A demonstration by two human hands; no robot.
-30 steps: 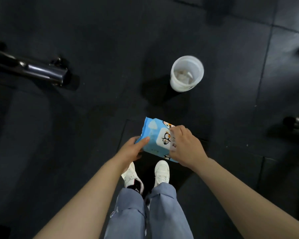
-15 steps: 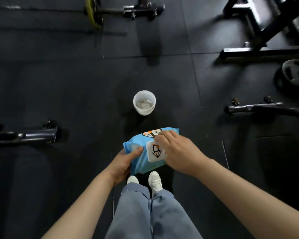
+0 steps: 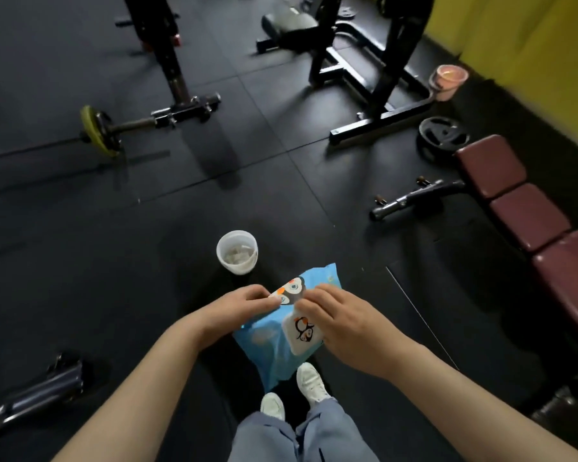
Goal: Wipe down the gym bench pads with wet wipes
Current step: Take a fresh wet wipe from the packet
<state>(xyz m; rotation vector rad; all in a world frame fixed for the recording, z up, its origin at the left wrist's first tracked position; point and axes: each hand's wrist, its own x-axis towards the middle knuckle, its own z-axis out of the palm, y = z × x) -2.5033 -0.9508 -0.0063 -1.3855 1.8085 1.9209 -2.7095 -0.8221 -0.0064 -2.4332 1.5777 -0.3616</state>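
I hold a blue wet-wipe pack with a penguin print and a white lid in front of me, above my feet. My left hand grips the pack's upper left edge. My right hand lies over the pack's right side, its fingertips pinching at the top of the white lid. A maroon gym bench made of several padded sections runs along the right side, well away from both hands.
A white plastic cup with crumpled wipes stands on the black rubber floor just ahead. A barbell with a yellow plate lies far left. A black rack frame, a loose weight plate, a bench foot bar and a pink tub lie ahead right.
My view has lifted from the floor, bringing the rack and the maroon bench into sight. My left hand shifted from the pack's lower edge to its top; my right hand stays at the lid.
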